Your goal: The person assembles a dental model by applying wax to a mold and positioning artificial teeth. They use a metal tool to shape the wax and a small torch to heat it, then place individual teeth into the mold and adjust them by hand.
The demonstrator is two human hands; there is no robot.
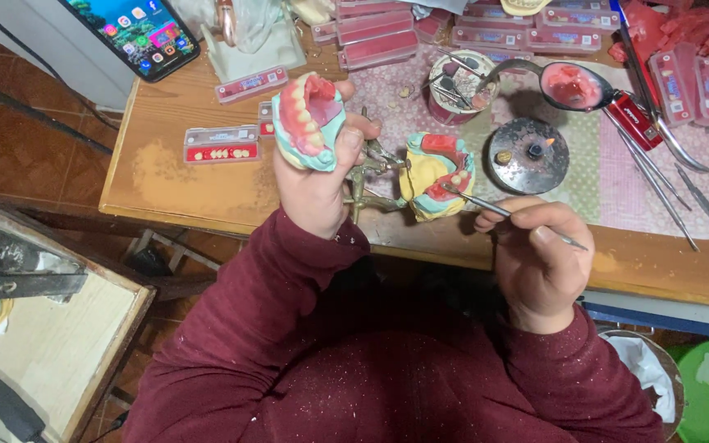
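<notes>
While the left hand grips a pale green plaster cast with pink wax and teeth at upper centre, the right hand pinches a thin metal wax tool, its tip angled up-left, touching the yellow cast between both hands.

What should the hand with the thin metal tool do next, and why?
Probably ease the metal tool tip a little further along the pink wax of the lower model. The right hand already rests the tip there, and the left hand holds the upper model lifted clear.
</notes>
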